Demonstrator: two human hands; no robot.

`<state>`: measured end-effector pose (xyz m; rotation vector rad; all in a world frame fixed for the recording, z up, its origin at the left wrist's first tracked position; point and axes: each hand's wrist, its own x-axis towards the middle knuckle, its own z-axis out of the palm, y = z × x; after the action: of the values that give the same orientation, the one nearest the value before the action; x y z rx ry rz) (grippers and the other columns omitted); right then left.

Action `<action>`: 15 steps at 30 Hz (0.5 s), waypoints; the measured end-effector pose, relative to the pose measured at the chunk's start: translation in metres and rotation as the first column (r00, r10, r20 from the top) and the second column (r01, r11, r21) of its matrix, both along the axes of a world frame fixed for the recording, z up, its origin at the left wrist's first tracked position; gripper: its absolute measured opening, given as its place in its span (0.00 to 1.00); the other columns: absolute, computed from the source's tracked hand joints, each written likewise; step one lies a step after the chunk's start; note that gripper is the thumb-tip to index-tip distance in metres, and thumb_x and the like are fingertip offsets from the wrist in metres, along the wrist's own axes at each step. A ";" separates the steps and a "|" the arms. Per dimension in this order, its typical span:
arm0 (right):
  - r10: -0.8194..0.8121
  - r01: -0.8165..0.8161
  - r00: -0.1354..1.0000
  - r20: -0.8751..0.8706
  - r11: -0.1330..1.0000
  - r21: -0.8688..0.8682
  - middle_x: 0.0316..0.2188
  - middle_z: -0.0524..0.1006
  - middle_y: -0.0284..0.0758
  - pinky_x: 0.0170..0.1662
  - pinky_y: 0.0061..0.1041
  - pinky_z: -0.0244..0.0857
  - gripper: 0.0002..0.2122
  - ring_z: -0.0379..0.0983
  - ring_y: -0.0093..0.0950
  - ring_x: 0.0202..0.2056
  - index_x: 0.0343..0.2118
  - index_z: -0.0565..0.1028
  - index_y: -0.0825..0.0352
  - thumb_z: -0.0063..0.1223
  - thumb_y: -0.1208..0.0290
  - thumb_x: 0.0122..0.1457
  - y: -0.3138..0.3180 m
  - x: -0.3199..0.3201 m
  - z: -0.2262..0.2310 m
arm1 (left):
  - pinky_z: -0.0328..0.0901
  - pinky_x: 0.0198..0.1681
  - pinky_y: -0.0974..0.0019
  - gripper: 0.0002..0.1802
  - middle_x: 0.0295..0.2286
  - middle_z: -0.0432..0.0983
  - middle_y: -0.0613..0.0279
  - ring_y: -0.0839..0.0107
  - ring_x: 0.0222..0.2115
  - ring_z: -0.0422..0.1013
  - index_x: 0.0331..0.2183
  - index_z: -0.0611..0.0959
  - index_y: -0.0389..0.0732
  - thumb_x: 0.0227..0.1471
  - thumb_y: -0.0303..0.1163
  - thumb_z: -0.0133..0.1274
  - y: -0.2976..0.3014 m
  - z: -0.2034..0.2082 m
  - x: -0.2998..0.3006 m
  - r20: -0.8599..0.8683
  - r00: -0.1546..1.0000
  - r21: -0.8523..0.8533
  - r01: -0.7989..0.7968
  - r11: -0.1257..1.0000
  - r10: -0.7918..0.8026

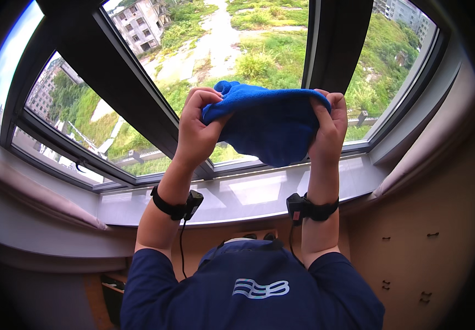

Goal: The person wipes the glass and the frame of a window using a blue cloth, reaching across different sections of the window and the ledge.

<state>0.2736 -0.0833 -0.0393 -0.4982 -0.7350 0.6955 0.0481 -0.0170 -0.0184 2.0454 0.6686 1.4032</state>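
Note:
A blue cloth (270,121) is stretched between my two raised hands, in front of the window. My left hand (199,124) pinches its left end, where the fabric bunches up above the fingers. At the other end, my right hand (328,124) grips the upper right corner between thumb and fingers. The top edge runs nearly straight from hand to hand, and the lower part sags in a dark, shaded fold. Both forearms reach up and away from me, each with a black strap and a small box at the wrist.
A dark-framed window (232,49) with several panes spans the far side. Below it runs a pale sill (248,190). Curtains (430,137) hang at both sides. A window handle (80,166) sticks out at left. Brown cabinet doors (408,264) stand at lower right. Thin cables hang from the wrist boxes.

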 end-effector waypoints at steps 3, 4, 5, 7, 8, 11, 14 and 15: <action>0.315 -0.302 0.922 -0.226 0.949 0.088 0.40 0.74 0.39 0.49 0.26 0.67 0.06 0.72 0.27 0.42 0.41 0.66 0.65 0.45 0.74 0.63 0.001 0.000 -0.026 | 0.62 0.47 0.66 0.15 0.34 0.67 0.56 0.62 0.38 0.68 0.30 0.71 0.37 0.36 0.16 0.56 -0.001 -0.004 0.005 -0.013 0.998 0.137 -0.059 0.989 0.062; 0.424 -0.410 0.867 -0.262 0.905 0.109 0.45 0.74 0.43 0.53 0.33 0.67 0.13 0.73 0.34 0.47 0.48 0.67 0.67 0.41 0.65 0.66 0.001 -0.009 -0.038 | 0.62 0.46 0.66 0.15 0.34 0.66 0.56 0.61 0.37 0.67 0.29 0.71 0.38 0.36 0.17 0.56 -0.007 -0.003 0.006 -0.061 0.993 0.199 -0.085 0.976 0.099; 0.706 -0.682 0.609 -0.361 0.699 0.216 0.54 0.68 0.50 0.61 0.42 0.58 0.29 0.66 0.42 0.56 0.60 0.60 0.69 0.39 0.51 0.64 -0.007 -0.005 -0.062 | 0.61 0.45 0.66 0.15 0.34 0.66 0.56 0.61 0.37 0.66 0.29 0.70 0.38 0.37 0.17 0.56 -0.017 -0.003 0.012 -0.060 0.993 0.206 -0.088 0.975 0.102; 0.912 -0.784 0.258 -0.318 0.390 0.483 0.63 0.56 0.52 0.66 0.48 0.44 0.38 0.53 0.50 0.63 0.63 0.55 0.72 0.37 0.45 0.57 -0.011 -0.021 -0.111 | 0.61 0.42 0.66 0.15 0.33 0.64 0.57 0.62 0.36 0.64 0.29 0.68 0.39 0.38 0.18 0.56 -0.029 -0.005 0.029 -0.007 0.999 0.151 -0.047 0.987 0.049; 0.972 -0.809 0.099 -0.213 0.203 0.551 0.64 0.54 0.51 0.66 0.47 0.47 0.36 0.52 0.48 0.64 0.63 0.55 0.74 0.39 0.51 0.58 -0.010 -0.025 -0.140 | 0.60 0.42 0.68 0.15 0.33 0.64 0.58 0.63 0.36 0.64 0.30 0.69 0.40 0.39 0.18 0.56 -0.031 -0.011 0.038 0.049 0.998 0.057 0.045 0.997 -0.048; 0.843 -0.896 0.435 -0.318 0.440 -0.061 0.62 0.60 0.43 0.62 0.37 0.59 0.28 0.58 0.38 0.62 0.64 0.53 0.68 0.44 0.61 0.65 -0.023 -0.050 -0.160 | 0.63 0.45 0.64 0.15 0.38 0.67 0.58 0.60 0.41 0.67 0.33 0.71 0.40 0.41 0.20 0.56 -0.042 -0.010 0.052 -0.348 0.873 -0.090 0.331 0.939 -0.341; 0.771 -0.788 0.615 -0.165 0.606 -0.107 0.61 0.60 0.38 0.62 0.34 0.58 0.28 0.58 0.33 0.62 0.64 0.55 0.62 0.47 0.59 0.65 -0.025 -0.057 -0.156 | 0.64 0.50 0.56 0.22 0.45 0.69 0.54 0.51 0.46 0.68 0.42 0.74 0.42 0.40 0.24 0.58 -0.044 -0.025 0.051 -0.680 0.718 0.152 0.340 0.928 -0.151; 0.693 -0.674 0.699 0.176 0.721 -0.160 0.62 0.59 0.37 0.63 0.34 0.57 0.27 0.57 0.32 0.62 0.64 0.55 0.62 0.46 0.59 0.65 -0.020 -0.045 -0.166 | 0.63 0.51 0.57 0.23 0.46 0.68 0.54 0.51 0.47 0.67 0.43 0.73 0.42 0.41 0.23 0.58 -0.041 -0.026 0.049 -0.670 0.713 0.086 0.352 0.932 -0.208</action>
<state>0.2288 -0.1036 -0.2049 -0.3703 -1.1315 1.3988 0.0973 -0.0576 -0.0442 2.6987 0.4444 0.5665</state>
